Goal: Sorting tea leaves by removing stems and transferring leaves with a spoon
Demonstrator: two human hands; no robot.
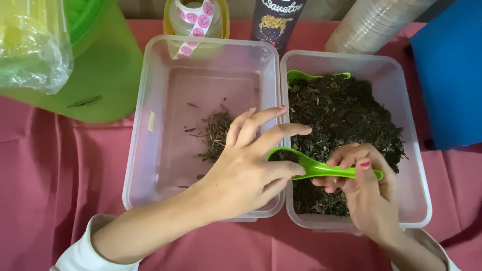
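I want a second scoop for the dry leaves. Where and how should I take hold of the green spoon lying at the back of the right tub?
Grip the second green spoon by its slim handle, which lies bare along the back wall of the right tub. Come from above, pinching it across; its bowl end at the left corner sits partly sunk in the dark leaves.

The setting appeared to be a small home packing station. The worktop (50, 165) carried a pink cloth, clear plastic tubs (150, 150) of dried leaves, stacked lids (371, 25) and a sticker roll (196, 20).
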